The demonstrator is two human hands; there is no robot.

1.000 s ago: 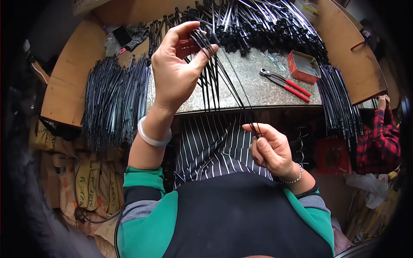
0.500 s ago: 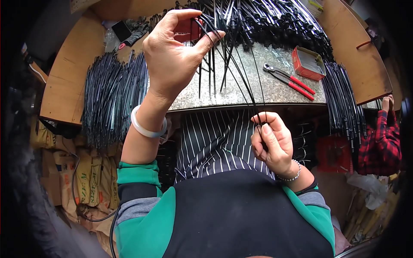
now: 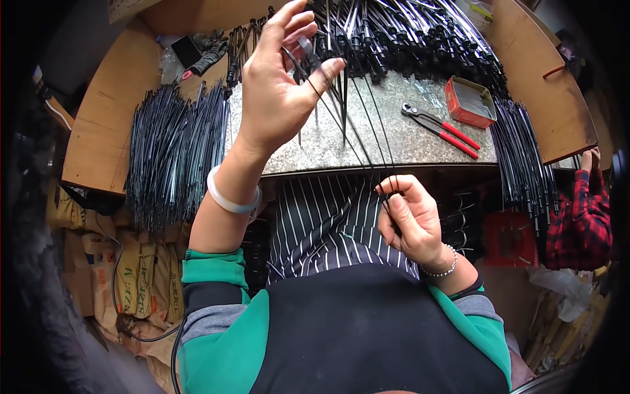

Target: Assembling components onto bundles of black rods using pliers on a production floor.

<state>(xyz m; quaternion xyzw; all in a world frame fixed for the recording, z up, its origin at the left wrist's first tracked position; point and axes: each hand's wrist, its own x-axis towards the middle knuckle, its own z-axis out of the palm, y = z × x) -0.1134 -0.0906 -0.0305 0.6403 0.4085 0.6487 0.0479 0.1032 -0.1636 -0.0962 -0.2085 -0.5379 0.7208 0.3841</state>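
Thin black cables (image 3: 378, 119) run slantwise between my hands, above the table's front edge. My left hand (image 3: 279, 98) is raised over the table, with cables passing between its thumb and curved fingers in a loose hold. A small translucent piece (image 3: 305, 44) shows by those fingers, too blurred to name. Lower, in front of my striped apron (image 3: 315, 217), my right hand (image 3: 415, 220) pinches the cables' lower ends between thumb and fingers. The exact ends are hidden in that grip.
Red-handled pliers (image 3: 443, 129) and a red open tin (image 3: 470, 102) lie on the speckled tabletop (image 3: 289, 154). Bundles of black cables hang at the left (image 3: 174, 157) and right (image 3: 522, 157), with a big heap (image 3: 413, 33) behind. A person in a checked sleeve (image 3: 581, 217) is at right.
My left hand has shifted a little right and up, and its fingers have spread wider. My right hand has moved slightly left with its pinch kept.
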